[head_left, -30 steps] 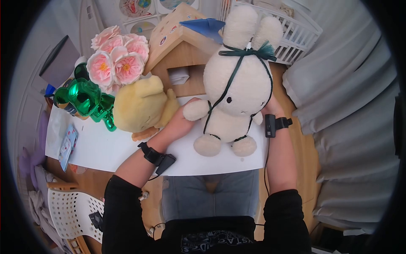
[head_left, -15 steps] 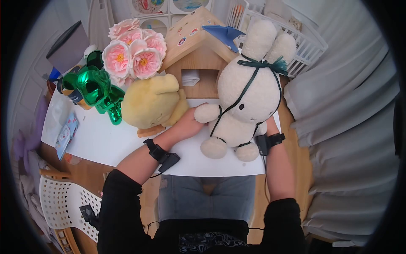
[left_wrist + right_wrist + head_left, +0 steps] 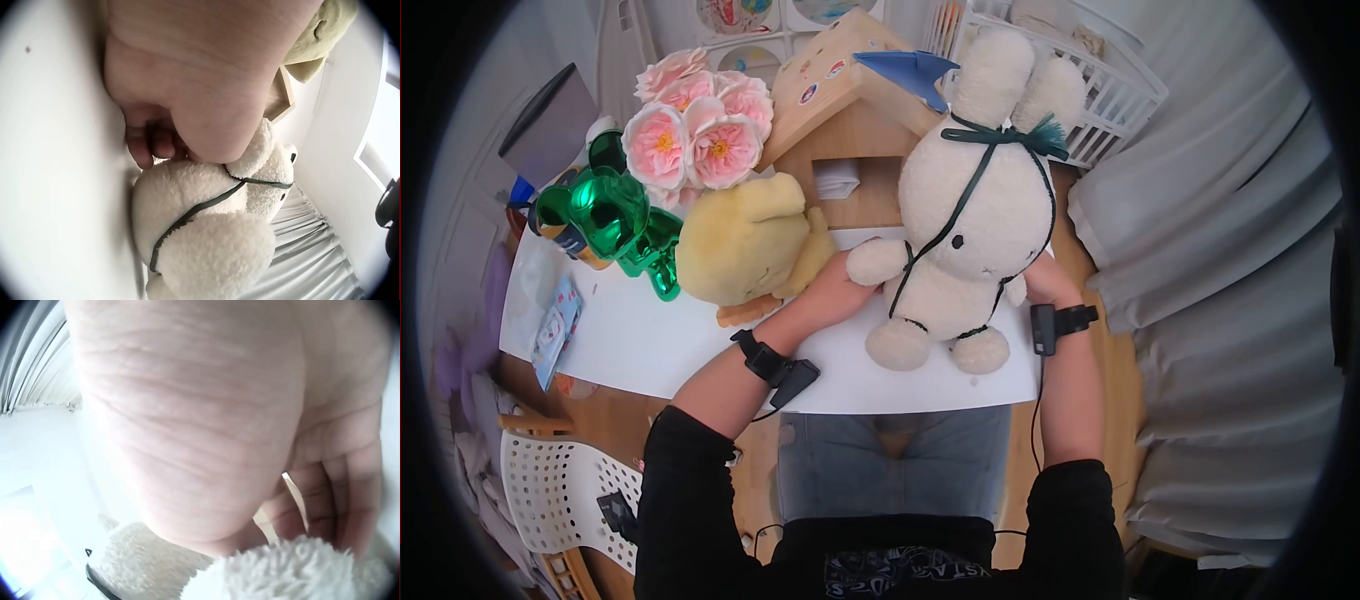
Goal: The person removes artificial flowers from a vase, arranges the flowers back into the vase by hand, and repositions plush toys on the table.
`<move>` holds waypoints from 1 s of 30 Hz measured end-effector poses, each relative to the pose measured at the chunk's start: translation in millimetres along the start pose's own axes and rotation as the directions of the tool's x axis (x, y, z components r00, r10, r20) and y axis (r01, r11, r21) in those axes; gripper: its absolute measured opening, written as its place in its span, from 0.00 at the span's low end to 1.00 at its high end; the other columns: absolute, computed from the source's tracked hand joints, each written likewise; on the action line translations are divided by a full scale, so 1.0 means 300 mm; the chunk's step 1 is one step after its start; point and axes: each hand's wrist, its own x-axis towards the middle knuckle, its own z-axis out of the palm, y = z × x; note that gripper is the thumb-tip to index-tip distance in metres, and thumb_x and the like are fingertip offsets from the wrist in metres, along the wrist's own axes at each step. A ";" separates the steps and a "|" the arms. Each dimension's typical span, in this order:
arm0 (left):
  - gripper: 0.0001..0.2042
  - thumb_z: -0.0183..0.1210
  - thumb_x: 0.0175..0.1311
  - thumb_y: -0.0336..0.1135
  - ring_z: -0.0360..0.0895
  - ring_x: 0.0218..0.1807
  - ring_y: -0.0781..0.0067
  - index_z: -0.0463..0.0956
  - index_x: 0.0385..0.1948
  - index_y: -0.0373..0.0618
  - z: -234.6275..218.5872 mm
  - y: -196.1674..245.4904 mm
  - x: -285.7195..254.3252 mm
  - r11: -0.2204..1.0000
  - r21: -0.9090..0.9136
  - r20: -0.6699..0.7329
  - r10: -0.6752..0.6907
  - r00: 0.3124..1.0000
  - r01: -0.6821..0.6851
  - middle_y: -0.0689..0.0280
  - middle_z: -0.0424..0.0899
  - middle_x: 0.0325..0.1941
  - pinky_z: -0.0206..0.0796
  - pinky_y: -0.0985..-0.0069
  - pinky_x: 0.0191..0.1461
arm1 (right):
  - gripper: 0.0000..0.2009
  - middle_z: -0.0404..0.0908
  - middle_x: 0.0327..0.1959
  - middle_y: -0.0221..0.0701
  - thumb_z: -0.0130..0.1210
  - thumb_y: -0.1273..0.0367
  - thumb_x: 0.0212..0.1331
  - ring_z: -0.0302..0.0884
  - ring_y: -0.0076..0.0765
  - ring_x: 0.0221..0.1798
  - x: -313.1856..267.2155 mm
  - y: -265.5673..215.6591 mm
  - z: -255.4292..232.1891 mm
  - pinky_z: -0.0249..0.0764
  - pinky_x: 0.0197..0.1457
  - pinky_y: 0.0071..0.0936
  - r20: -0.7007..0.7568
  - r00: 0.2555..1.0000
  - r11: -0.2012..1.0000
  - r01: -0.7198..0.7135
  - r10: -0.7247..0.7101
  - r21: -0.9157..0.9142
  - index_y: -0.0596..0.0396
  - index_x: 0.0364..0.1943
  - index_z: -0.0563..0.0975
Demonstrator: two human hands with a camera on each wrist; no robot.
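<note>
A large cream plush rabbit (image 3: 975, 220) with dark green ribbon round its head and body is upright at the table's right front, its face turned down to the right. My left hand (image 3: 845, 288) grips its side behind the raised arm; the left wrist view shows curled fingers of that hand (image 3: 181, 81) against the plush (image 3: 215, 256). On the other side my right hand (image 3: 1050, 283) holds it, fingertips hidden in the head view. In the right wrist view, fingers of this hand (image 3: 194, 425) bend round white fur (image 3: 287, 575).
Left of the rabbit, a yellow plush (image 3: 740, 240) stands close to my left forearm. Pink flowers (image 3: 720, 150), a shiny green figure (image 3: 610, 205) and a packet (image 3: 555, 330) are further left. Behind are a wooden house (image 3: 855, 130) with blue folded paper (image 3: 910, 72) and a white crib (image 3: 1100, 120).
The head view has swung left and then partly back. The rabbit's head has dipped and leaned slightly right, then risen a little. Both hands have stayed on it.
</note>
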 end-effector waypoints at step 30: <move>0.08 0.55 0.79 0.29 0.80 0.40 0.77 0.82 0.49 0.40 -0.011 0.017 -0.013 0.997 0.073 0.031 -0.003 1.000 0.001 0.69 0.85 0.38 0.75 0.73 0.48 | 0.24 0.81 0.70 0.38 0.60 0.69 0.77 0.82 0.36 0.67 -0.016 -0.045 0.072 0.79 0.70 0.35 0.005 0.997 0.976 -0.078 0.079 0.203 0.61 0.73 0.74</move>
